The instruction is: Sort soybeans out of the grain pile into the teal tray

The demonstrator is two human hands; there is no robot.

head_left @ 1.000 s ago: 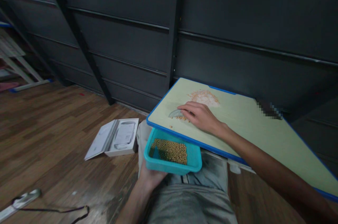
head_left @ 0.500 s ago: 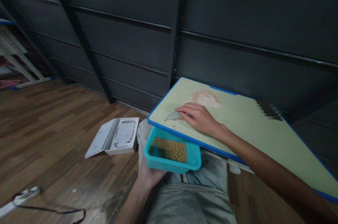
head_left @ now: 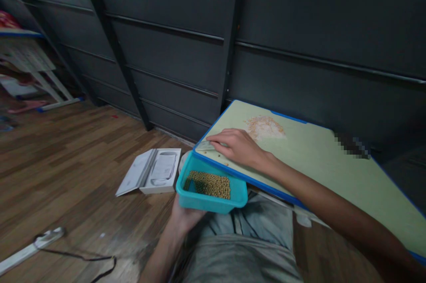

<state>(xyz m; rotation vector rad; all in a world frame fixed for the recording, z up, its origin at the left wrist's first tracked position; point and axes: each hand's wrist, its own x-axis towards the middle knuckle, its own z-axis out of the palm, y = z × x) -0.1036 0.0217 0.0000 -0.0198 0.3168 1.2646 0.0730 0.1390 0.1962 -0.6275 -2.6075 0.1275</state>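
My left hand (head_left: 188, 218) supports a turquoise plastic tub (head_left: 213, 205) from below, at the near edge of the table; its fingers are mostly hidden under the tub. Round tan beans, like soybeans (head_left: 211, 184), cover much of the tub's bottom. On the tabletop (head_left: 319, 158), my right hand (head_left: 238, 146) is closed on a thin, flat grey-green piece (head_left: 204, 145), whose exact kind I cannot make out. Only its left end shows past the fingertips. A few loose beans (head_left: 226, 164) lie between this hand and the blue table edge.
Behind my right hand spreads a pile of whitish and orange bits (head_left: 266, 127). A blurred dark object (head_left: 352, 144) is at the table's far right. On the floor are an open white box (head_left: 163, 169) and a white power strip with a cord (head_left: 48, 237). Dark panelled wall (head_left: 173, 52) stands behind.
My right hand has moved left with the flat piece toward the table's left corner. The tub has shifted slightly left relative to the table, and the view has turned a little left.
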